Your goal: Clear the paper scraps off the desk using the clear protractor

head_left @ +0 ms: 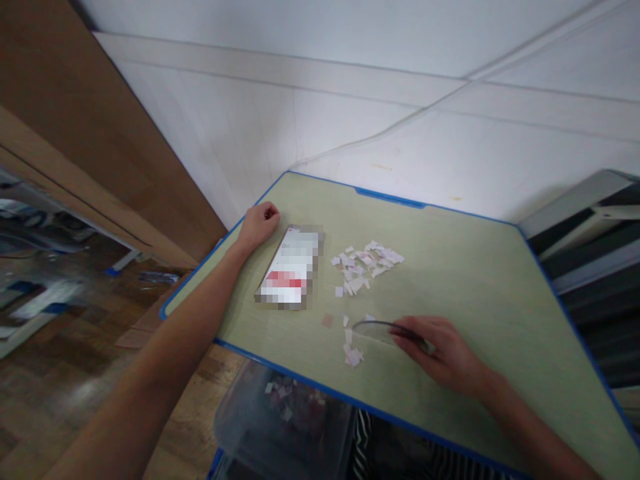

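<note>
My right hand (430, 343) is closed on a thin, clear piece with a dark curved rim, which looks like a magnifying glass (373, 328), tilted just above the table. Under and beside its far edge are small paper scraps (354, 357). A larger loose heap of white and pinkish paper scraps (373, 260) lies farther back. Resting near the table's left edge, my left hand (261, 221) has its fingers curled; a dark spot shows inside, too small to make out. Between that hand and the heap, a smartphone (287, 267) lies with its lit screen partly blurred.
The pale green table (465, 267) has a blue edge and stands against a white wall (320, 120). Below its front edge is a clear plastic bin (240, 407) with more scraps in it. Brown wooden panels (110, 120) rise at left; dark slatted items (590, 267) stand at right.
</note>
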A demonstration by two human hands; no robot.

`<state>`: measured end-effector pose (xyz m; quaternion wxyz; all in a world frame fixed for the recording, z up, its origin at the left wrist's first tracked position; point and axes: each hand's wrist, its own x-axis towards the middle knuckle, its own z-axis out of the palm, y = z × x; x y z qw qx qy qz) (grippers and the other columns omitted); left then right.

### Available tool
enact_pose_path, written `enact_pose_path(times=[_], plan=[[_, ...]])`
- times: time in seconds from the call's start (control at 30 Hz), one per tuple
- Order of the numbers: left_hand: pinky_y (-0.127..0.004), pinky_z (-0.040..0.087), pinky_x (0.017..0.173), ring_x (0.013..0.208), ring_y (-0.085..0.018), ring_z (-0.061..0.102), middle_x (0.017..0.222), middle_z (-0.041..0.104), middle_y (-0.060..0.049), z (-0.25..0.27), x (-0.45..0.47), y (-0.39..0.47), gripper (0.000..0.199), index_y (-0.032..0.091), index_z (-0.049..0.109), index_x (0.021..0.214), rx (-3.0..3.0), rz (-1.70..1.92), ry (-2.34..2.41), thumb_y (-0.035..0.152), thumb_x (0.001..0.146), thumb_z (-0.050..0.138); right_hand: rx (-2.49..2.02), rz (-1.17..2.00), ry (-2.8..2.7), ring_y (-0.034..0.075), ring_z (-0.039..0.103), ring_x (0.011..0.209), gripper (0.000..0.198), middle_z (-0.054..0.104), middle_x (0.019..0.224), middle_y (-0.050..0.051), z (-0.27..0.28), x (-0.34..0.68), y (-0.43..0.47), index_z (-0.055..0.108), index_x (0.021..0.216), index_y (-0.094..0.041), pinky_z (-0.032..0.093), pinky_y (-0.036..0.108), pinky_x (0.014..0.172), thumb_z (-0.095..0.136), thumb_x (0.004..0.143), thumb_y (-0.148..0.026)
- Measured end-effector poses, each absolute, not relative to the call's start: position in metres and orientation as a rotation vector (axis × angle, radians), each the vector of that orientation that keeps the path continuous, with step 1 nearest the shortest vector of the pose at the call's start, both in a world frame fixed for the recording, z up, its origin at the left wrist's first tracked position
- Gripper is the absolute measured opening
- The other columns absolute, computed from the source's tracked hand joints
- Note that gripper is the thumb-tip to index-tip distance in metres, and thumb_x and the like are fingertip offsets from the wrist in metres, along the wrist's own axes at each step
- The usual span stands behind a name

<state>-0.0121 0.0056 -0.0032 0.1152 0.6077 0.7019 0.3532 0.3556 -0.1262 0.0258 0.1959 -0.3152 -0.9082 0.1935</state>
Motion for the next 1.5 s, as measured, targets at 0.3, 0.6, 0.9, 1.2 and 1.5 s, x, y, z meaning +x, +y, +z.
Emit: enact_pose_path(times=[0.3, 0.6, 0.9, 1.2, 1.5], plan=[[-0.03, 0.039, 0.067, 0.066, -0.015, 0.048, 0.067, 0.054, -0.001, -0.001, -0.0107, 0.0045, 0.004, 0.02, 0.049, 0.067, 1.776, 1.034, 2.052, 0.022, 0.07, 0.049, -0.873, 0.422, -2.437, 0.014, 0.064, 0.054, 0.025, 0.07, 0.065, 0.003, 0.0203, 0.3494, -0.1233, 0.064, 0.085, -0.019, 0.048, 0.023, 0.054, 0.042, 0.097, -0.023], [-0.029, 0.039, 0.066, 0.064, -0.015, 0.047, 0.065, 0.055, 0.0, -0.0013, -0.0108, 0.005, 0.005, 0.02, 0.051, 0.066, 1.775, 1.048, 2.066, 0.021, 0.071, 0.05, -0.885, 0.377, -2.381, 0.013, 0.059, 0.047, 0.019, 0.064, 0.056, 0.0, 0.0229, 0.3504, -0.1225, 0.059, 0.077, -0.02, 0.045, 0.022, 0.049, 0.045, 0.09, -0.017], [-0.03, 0.04, 0.067, 0.064, -0.015, 0.048, 0.066, 0.055, -0.001, -0.0023, -0.0106, 0.0051, 0.005, 0.019, 0.051, 0.066, 1.769, 1.058, 2.055, 0.021, 0.071, 0.05, -0.833, 0.453, -2.434, 0.013, 0.061, 0.05, 0.018, 0.066, 0.059, 0.001, 0.0268, 0.3557, -0.1265, 0.062, 0.08, -0.019, 0.047, 0.022, 0.052, 0.048, 0.089, -0.018], [-0.03, 0.041, 0.069, 0.066, -0.015, 0.049, 0.068, 0.057, -0.001, -0.0017, -0.0104, 0.0059, 0.006, 0.019, 0.052, 0.066, 1.758, 1.034, 2.065, 0.021, 0.072, 0.051, -0.876, 0.48, -2.445, 0.016, 0.067, 0.056, 0.022, 0.072, 0.066, 0.004, 0.0225, 0.3545, -0.1239, 0.066, 0.083, -0.02, 0.052, 0.024, 0.056, 0.045, 0.092, -0.021], [-0.03, 0.039, 0.067, 0.064, -0.015, 0.048, 0.066, 0.054, -0.001, -0.0008, -0.0102, 0.0046, 0.005, 0.02, 0.049, 0.066, 1.778, 1.03, 2.072, 0.021, 0.071, 0.05, -0.873, 0.391, -2.348, 0.013, 0.061, 0.048, 0.018, 0.065, 0.058, 0.001, 0.026, 0.3536, -0.121, 0.062, 0.079, -0.019, 0.048, 0.022, 0.049, 0.048, 0.091, -0.019]])
